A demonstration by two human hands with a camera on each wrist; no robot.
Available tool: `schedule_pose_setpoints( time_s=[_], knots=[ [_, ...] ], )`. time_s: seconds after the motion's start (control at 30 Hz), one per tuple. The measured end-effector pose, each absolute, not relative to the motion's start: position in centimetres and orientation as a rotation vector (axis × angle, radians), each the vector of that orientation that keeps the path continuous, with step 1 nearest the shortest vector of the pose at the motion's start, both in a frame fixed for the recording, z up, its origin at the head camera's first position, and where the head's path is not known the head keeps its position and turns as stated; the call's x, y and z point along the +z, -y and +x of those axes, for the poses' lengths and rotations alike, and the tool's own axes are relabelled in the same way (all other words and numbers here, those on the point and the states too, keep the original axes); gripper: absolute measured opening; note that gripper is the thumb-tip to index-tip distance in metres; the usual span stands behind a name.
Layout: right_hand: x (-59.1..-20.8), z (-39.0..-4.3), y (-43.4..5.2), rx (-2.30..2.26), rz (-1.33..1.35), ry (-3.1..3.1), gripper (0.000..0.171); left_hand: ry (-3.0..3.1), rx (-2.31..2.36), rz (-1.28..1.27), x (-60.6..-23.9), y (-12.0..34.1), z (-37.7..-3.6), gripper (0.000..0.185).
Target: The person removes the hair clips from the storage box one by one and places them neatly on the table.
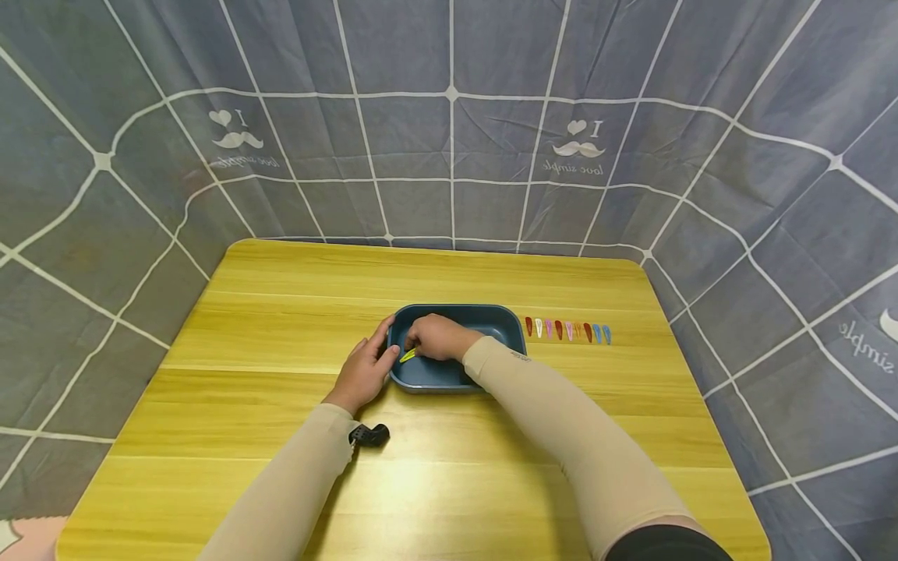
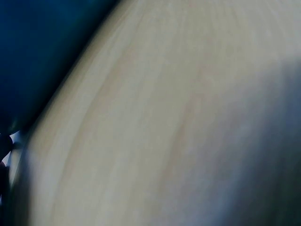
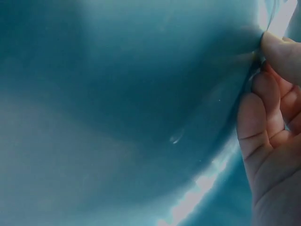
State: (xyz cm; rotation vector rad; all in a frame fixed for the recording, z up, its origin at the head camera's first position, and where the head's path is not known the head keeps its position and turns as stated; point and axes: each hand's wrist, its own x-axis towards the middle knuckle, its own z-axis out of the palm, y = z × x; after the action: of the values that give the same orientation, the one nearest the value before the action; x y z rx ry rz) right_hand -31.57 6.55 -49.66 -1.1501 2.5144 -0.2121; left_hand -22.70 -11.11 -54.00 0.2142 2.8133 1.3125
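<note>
Wood table (image 1: pixel 281 312) w/ grey grid cloth behind: 1 blue tray (image 1: pixel 491 318), 9 clips (image 1: pixel 567 330) in a row just right of it; R hand (image 1: pixel 436 336) inside tray pinching 1 small yellow clip (image 1: pixel 408 355) at its left wall, L hand (image 1: pixel 365 370) fingers relaxed on tray's outer left edge.

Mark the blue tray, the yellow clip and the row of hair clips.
blue tray (image 1: pixel 491 315): head view, bare far rim.
yellow clip (image 1: pixel 408 355): head view, middle of the part showing at the right hand's fingertips.
row of hair clips (image 1: pixel 568 330): head view, a middle clip.
</note>
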Motion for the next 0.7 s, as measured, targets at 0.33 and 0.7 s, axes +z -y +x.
schedule_pose_setpoints(
  time_s=[0.33,0.7],
  knots=[
    [-49.76,-31.58,-6.43,-0.245,-1.117,-2.509,0.012,-2.805,1.314,0.198,-54.07,11.08,-22.73,0.051],
    [-49.68,-31.59,-6.67,-0.256,-1.121,-2.526,0.015,-2.806,1.311,0.189,-54.02,11.07,-22.69,0.051]
  ],
)
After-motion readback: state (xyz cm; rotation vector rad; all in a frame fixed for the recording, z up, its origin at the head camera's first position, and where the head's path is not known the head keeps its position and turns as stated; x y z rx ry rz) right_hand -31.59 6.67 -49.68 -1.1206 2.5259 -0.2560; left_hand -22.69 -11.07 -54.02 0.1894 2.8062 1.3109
